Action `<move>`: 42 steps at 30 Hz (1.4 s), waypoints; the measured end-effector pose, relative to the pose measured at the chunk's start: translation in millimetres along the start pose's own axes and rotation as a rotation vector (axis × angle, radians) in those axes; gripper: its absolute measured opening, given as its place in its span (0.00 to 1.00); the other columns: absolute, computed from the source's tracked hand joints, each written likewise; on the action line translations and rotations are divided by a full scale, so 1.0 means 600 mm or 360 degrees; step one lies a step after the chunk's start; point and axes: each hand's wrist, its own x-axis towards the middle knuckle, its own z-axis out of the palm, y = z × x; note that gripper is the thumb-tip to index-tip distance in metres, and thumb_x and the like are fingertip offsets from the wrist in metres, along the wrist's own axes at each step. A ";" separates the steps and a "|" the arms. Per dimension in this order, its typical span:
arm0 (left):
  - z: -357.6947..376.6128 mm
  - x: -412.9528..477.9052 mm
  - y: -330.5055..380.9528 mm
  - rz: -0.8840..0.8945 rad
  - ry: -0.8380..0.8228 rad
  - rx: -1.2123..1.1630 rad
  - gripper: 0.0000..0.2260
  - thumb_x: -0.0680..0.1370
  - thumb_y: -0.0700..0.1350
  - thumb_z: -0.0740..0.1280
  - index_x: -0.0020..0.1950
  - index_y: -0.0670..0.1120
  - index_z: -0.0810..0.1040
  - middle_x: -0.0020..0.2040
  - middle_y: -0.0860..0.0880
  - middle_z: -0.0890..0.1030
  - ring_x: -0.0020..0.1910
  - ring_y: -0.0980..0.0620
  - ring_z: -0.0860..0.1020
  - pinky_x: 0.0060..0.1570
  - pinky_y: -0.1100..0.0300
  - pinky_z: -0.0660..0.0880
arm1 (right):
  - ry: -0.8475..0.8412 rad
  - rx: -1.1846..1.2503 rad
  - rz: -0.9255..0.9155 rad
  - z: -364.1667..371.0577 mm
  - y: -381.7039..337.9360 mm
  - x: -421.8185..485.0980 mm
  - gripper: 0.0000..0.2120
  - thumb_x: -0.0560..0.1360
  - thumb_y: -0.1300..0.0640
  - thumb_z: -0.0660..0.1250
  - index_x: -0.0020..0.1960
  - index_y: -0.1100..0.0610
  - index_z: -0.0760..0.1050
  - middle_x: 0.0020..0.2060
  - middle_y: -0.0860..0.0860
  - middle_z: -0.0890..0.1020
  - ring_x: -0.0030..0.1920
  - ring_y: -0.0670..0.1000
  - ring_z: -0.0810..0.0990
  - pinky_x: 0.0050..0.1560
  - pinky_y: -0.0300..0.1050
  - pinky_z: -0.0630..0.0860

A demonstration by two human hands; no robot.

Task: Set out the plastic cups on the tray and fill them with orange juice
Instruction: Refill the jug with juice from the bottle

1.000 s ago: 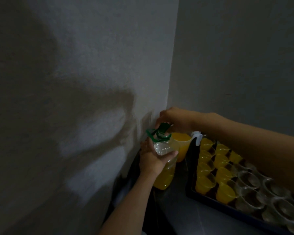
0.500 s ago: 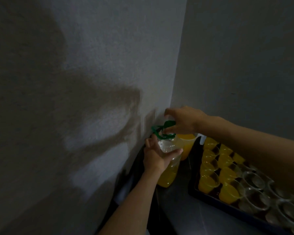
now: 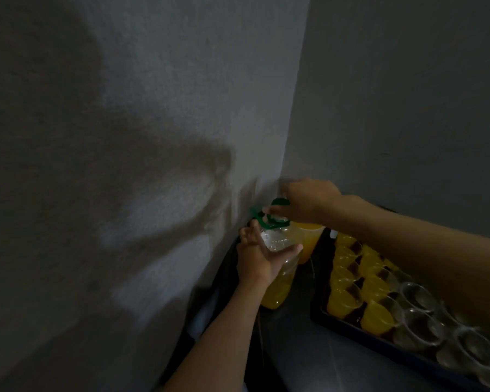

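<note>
juice bottle: stands on the dark counter, tight in the corner where the left wall meets the back wall. Bottom part orange, upper part clear.
left hand: wrapped round the bottle's shoulder, thumb on the near side, bracing it.
right hand: fingers curled down onto the green top, gripping it. Cap on or off: can't tell, my hand covers it.
jug: just behind the bottle, juice in it. Touching or not: can't tell.
tray: right of the bottle, a strip of bare counter between them.
cups: full cups on the tray's left side, empty cups on its near right.
step (my read): working the top so I can pour; the empties need filling.
risk 1: thin bottle wall, so squeezing too hard once it's open pushes juice out the neck.
risk 2: my right forearm hangs over the full cups; dropping the elbow tips them.
risk 3: a sudden twist knocks the bottle into the jug.
room: walls block left and back. The only way out is up, then right over the tray edge.
</note>
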 end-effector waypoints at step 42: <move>0.017 -0.055 0.019 0.0214 0.0358 0.0254 0.49 0.67 0.70 0.72 0.79 0.46 0.60 0.77 0.43 0.61 0.75 0.39 0.62 0.70 0.42 0.65 | 0.0491 0.0801 0.0417 0.215 0.068 -0.234 0.29 0.79 0.31 0.41 0.77 0.33 0.35 0.81 0.49 0.49 0.78 0.54 0.57 0.58 0.52 0.79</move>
